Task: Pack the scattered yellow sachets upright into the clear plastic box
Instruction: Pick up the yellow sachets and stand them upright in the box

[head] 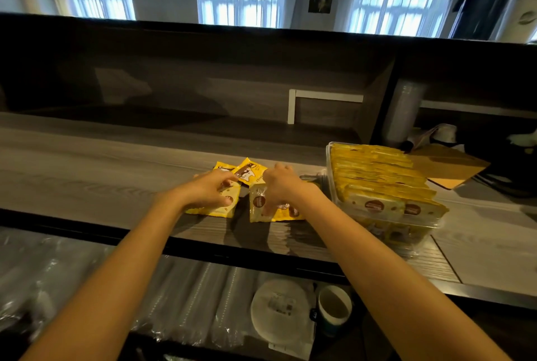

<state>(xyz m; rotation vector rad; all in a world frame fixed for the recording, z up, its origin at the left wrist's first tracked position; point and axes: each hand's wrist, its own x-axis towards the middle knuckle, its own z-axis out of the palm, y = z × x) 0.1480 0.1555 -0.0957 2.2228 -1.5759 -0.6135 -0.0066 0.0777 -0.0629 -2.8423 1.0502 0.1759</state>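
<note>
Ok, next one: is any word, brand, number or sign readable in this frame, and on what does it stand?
No text here can be read.
On the loose sachets: brown print, too blurred to read.
On the packed sachets in the clear plastic box: round brown marks, lettering blurred.
On the white lid below: a label, too small to read.

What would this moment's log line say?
left hand: holds loose yellow sachets | right hand: grips yellow sachet bundle | clear plastic box: nearly full

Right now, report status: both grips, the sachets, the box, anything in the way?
Left grip holds flat sachets. Right grip holds standing bundle. Clear box nearly full, packed upright. Dim object beside box, unidentified.
</note>
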